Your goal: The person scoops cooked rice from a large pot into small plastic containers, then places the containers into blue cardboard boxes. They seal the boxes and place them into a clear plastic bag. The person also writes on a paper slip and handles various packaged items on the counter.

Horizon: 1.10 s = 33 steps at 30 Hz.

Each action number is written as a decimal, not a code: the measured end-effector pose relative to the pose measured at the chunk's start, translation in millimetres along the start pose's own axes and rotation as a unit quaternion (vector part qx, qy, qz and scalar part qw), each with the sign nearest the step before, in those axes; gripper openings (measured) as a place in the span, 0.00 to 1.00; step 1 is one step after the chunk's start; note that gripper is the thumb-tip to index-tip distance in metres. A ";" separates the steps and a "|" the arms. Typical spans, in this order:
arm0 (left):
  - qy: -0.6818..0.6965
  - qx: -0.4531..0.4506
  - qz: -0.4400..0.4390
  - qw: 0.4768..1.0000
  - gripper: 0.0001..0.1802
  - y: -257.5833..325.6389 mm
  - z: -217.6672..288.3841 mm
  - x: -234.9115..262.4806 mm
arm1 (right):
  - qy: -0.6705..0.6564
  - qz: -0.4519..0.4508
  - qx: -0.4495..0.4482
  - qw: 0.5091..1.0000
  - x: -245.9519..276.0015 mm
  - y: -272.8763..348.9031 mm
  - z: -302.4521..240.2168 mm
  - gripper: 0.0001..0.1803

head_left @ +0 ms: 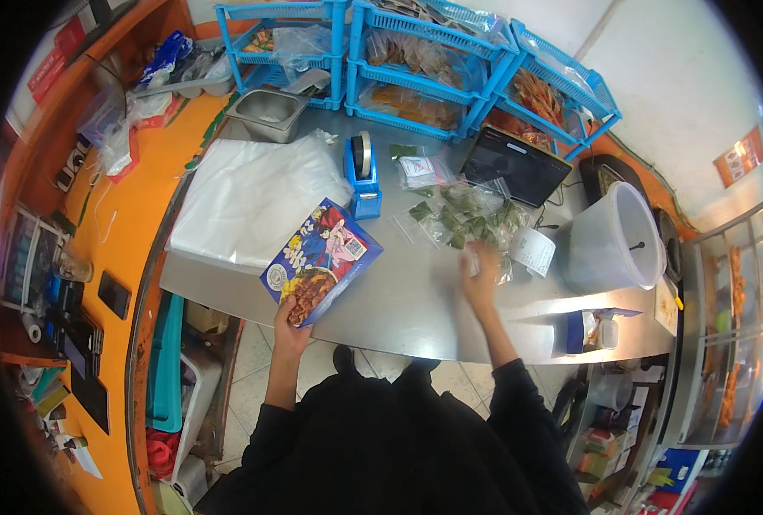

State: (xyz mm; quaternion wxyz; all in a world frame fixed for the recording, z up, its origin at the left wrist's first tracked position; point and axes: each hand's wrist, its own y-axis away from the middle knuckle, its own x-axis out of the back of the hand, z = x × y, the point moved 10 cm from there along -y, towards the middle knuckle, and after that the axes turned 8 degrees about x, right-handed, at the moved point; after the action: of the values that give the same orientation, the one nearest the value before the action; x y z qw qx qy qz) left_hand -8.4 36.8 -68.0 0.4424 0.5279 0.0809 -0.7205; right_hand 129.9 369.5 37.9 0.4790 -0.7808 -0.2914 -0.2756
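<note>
My left hand [290, 318] grips the lower corner of a blue printed food box [323, 257], thumb on its front face. The box is tilted above the steel table and shows cartoon figures and a picture of food. My right hand [482, 268] is smeared by motion over the table. It is nearest to a pile of small clear bags with green leaves [476, 219] and a white paper slip [533, 251]. Whether its fingers hold anything does not show clearly. A stack of clear plastic bags [248, 202] lies beside the box, next to a blue tape dispenser [363, 184].
Blue basket racks [407, 73] with packets line the back, near a metal pan [268, 112] and a black tablet [517, 163]. At right are a translucent bucket [609, 236] and an opened blue box [600, 330]. An orange counter [132, 223] runs along the left.
</note>
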 end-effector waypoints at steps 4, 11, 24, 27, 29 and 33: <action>-0.019 -0.030 -0.013 0.999 0.24 0.8 14.7 -2.4 | -0.286 -0.091 -0.179 0.937 -82.8 -17.5 -45.3 0.16; -0.032 -0.046 0.019 0.998 0.25 24.4 33.1 0.7 | -0.357 -0.208 -0.345 0.843 -218.9 -99.5 -40.1 0.21; -0.020 -0.060 0.052 0.997 0.27 57.3 46.0 38.3 | -0.725 -0.177 -0.381 0.546 -229.0 -17.3 -78.2 0.14; -0.017 -0.063 0.067 0.996 0.27 57.3 47.0 37.8 | -0.723 -0.231 -0.367 0.537 -241.8 -19.7 -92.2 0.15; -0.009 -0.058 0.064 0.996 0.26 56.4 46.4 34.9 | -0.674 -0.302 -0.359 0.570 -248.7 -11.3 -99.0 0.16; 0.019 -0.031 0.034 0.999 0.26 47.7 43.8 13.8 | -0.620 -0.256 -0.380 0.637 -249.8 -11.4 -94.4 0.17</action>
State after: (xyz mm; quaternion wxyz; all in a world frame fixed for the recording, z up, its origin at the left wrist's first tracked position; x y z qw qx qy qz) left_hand -4.8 -24.8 -44.0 0.4810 0.5297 0.0932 -0.6923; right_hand -61.9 240.2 -95.9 -0.2428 -0.7759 -0.5774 0.0749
